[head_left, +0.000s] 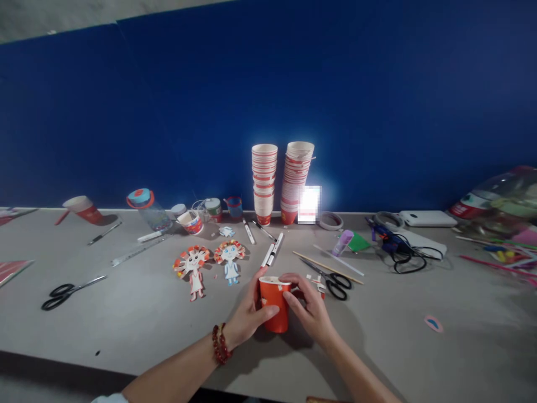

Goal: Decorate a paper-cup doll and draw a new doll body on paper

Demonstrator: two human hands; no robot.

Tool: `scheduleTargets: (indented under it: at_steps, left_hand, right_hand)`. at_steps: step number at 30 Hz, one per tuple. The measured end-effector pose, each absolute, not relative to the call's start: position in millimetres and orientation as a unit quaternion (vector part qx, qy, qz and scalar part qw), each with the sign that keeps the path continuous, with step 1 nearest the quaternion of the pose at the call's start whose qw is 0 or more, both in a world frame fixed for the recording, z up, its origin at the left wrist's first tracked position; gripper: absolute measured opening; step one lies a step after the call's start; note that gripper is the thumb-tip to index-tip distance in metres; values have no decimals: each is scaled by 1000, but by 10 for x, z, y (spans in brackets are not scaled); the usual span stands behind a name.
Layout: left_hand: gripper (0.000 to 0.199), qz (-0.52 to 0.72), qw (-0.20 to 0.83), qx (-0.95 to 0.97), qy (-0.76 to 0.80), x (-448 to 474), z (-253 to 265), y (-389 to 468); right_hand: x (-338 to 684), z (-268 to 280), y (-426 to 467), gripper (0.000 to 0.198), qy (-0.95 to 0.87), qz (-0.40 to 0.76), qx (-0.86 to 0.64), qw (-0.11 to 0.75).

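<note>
A red paper cup (277, 316) with a white rim stands upright in front of me, between my two hands. My left hand (250, 318) wraps its left side, the thumb lying across the front. On the other side, my right hand (309, 308) has its fingers at the rim and its thumb against the upper right wall. Small pale patches show on the cup near the rim and at its left. Just behind my right hand lie black-handled scissors (337, 285) and a few paper scraps. Two paper dolls, one red (195, 274) and one blue (230, 271), lie to the left.
Two tall stacks of paper cups (264, 184) (296, 184) stand by the blue partition (188, 112). Capped markers (275, 250) and a wooden stick (327, 267) lie nearer. At left are other scissors (65, 294) and a water bottle (149, 210); at right, a black cable (409, 257) and plastic bottles (495, 196).
</note>
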State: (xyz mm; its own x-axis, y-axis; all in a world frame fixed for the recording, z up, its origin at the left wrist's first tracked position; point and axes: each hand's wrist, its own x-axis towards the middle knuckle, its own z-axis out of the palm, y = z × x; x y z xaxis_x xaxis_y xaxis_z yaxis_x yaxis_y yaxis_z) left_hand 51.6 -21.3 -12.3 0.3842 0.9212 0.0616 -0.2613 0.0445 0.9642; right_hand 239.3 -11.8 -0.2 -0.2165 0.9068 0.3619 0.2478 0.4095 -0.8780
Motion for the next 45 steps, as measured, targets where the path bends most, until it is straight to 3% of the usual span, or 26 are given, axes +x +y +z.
scheduleTargets:
  at_steps: [11,23,29,34,37,40,42,45]
  left_hand:
    - [76,466,476,668,333,463,-162,-96]
    - [78,419,391,727,378,438,-195,-67]
    - [74,402,345,748,399,441,-204,-51]
    - [76,392,318,761,407,503,-214,-93]
    - [81,392,298,763,418,486,-132,-125]
    - [65,388,235,769,451,222,114,34]
    - [38,366,90,759,531,-126,347,303]
    - [34,366,7,701,612,-752,646,832]
  right_hand:
    - [2446,-3,-102,39,-767,176,-375,491]
    - [2445,-111,-81,54,-775,189,-397,454]
    - [2430,-177,-69,89,-745,293,-468,375]
    - [2381,-209,-52,66,-735,254,-532,334]
    - [2393,-273,-17,65,-707,201,-580,350]
    - [2422,-335,18,66,-694,163,-605,355]
    - [2433,-345,24,69,-697,164,-605,350]
    - [2445,-311,-1,84,-705,179,-587,355]
